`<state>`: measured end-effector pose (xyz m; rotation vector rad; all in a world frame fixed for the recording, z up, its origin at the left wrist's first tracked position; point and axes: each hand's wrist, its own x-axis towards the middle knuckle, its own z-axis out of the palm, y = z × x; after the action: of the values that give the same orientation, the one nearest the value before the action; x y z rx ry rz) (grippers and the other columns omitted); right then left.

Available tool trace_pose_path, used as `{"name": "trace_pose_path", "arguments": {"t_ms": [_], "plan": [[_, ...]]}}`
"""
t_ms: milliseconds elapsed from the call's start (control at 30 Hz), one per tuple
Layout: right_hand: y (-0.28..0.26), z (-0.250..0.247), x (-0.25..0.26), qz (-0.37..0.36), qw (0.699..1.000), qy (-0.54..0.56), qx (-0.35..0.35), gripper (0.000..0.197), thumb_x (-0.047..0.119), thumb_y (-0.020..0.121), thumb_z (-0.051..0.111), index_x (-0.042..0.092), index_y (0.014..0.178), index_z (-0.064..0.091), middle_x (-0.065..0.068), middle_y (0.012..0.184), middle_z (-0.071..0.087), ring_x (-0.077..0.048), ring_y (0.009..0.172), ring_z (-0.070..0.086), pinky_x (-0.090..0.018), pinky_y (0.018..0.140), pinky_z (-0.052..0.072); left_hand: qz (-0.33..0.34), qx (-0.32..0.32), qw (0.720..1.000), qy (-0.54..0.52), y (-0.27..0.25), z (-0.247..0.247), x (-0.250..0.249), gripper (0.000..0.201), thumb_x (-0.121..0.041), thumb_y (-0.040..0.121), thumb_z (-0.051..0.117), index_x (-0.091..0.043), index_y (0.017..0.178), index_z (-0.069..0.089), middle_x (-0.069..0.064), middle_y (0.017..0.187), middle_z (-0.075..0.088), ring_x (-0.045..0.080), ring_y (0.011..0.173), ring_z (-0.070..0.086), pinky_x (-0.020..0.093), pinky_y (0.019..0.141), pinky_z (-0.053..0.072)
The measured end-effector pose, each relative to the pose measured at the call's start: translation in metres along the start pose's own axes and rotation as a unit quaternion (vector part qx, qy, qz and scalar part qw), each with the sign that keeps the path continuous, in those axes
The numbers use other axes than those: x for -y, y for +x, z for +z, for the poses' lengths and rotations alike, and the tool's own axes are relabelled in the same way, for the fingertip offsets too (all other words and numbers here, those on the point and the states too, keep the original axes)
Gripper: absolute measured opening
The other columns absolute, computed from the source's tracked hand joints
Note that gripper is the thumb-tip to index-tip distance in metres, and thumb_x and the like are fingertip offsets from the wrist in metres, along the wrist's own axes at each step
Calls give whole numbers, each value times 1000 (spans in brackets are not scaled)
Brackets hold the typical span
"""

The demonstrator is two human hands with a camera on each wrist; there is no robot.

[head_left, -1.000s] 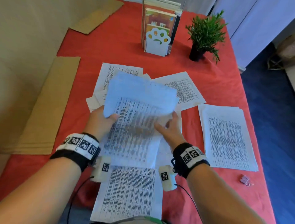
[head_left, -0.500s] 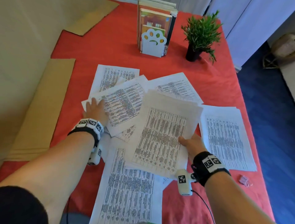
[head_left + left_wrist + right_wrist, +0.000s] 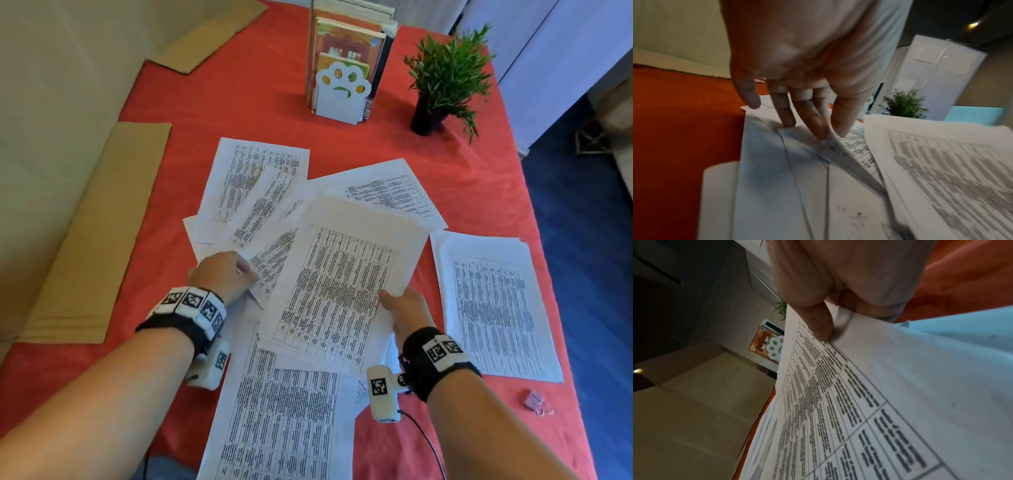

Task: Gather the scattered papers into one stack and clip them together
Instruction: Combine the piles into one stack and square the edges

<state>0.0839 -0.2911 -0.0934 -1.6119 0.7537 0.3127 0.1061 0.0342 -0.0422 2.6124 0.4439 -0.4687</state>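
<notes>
Printed white sheets lie scattered on the red tablecloth (image 3: 239, 102). My right hand (image 3: 404, 308) holds a bundle of sheets (image 3: 342, 284) by its right edge, thumb on top (image 3: 818, 321), fingers underneath. My left hand (image 3: 222, 274) pinches the corner of a sheet (image 3: 830, 142) in the overlapping left pile (image 3: 253, 192), lifting it between thumb and fingers. A separate stack of sheets (image 3: 489, 305) lies at the right. One long sheet (image 3: 284, 421) lies near the front edge. A small pink binder clip (image 3: 536, 401) sits at the front right.
A white paw-shaped bookend with books (image 3: 342, 85) and a potted green plant (image 3: 442, 82) stand at the back. Flat cardboard pieces (image 3: 96, 233) lie along the table's left side. Blue floor (image 3: 589, 240) lies beyond the right edge.
The bundle went from both hands, raised, down over the table in my right hand alone. My left hand moved to the left pile, lay flat on it, then drew back and pinched a sheet's corner.
</notes>
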Motion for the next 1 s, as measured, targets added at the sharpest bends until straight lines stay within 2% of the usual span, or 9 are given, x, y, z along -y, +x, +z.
{"name": "trace_pose_path", "arguments": {"t_ms": [67,167,233,333,500,633,833,933,1000], "plan": [[-16,6,21,-5,1000,2,13,73,25,74,74,6,139,46,-7,132,58,-33,117,59,-54,104,45,-14,-47,999,7,-3,-4,-3,24,-44,82,60,-29,98,51,-6,87,59,23,86,58,39,92,37],[-21,13,33,-15,999,4,43,29,10,85,65,10,114,61,-14,109,71,-35,99,69,-55,93,53,-20,-60,998,-25,17,-18,-3,55,-35,80,65,-20,129,46,13,127,46,36,107,57,43,93,48],[-19,18,35,-15,999,6,46,25,7,88,62,10,112,62,-15,106,72,-35,97,70,-55,91,54,-34,-19,999,-17,32,-28,-5,67,-39,81,66,-14,138,41,17,136,42,38,117,53,40,94,46],[-18,25,38,-14,997,33,64,20,1,91,59,14,106,62,-13,105,71,-32,96,69,-51,90,54,-17,44,999,-20,39,-29,-12,55,-40,89,57,-9,133,46,14,132,53,33,118,54,36,94,43],[-20,37,41,-10,995,71,70,24,-3,92,56,11,111,61,-11,101,71,-30,91,69,-50,90,54,-16,55,998,-18,24,-10,-24,39,-31,97,39,-6,125,49,21,125,47,41,107,54,42,93,46],[-19,43,43,-8,995,61,83,23,4,91,59,14,112,62,-14,110,71,-36,103,68,-56,94,52,0,58,989,-133,8,-1,-30,36,-26,100,33,0,122,44,19,107,53,32,90,51,34,74,39],[-23,43,43,-35,991,60,118,39,0,82,62,11,119,62,-15,114,71,-36,109,65,-56,100,48,-1,44,976,-212,-5,-8,-22,43,-37,99,38,-8,129,51,11,126,57,30,112,53,33,88,40],[-22,30,41,-48,994,65,80,58,-2,78,65,10,132,50,-15,121,67,-35,110,65,-59,99,47,8,40,978,-203,-9,-9,-21,29,-28,96,49,-6,108,61,8,100,62,24,86,55,29,66,39],[-25,21,41,-67,996,37,40,78,-6,77,66,23,142,35,-9,132,59,-29,115,62,-54,101,47,-7,29,973,-229,-13,-5,-21,23,-26,93,52,-5,94,62,10,89,62,25,79,56,28,60,39]]}}
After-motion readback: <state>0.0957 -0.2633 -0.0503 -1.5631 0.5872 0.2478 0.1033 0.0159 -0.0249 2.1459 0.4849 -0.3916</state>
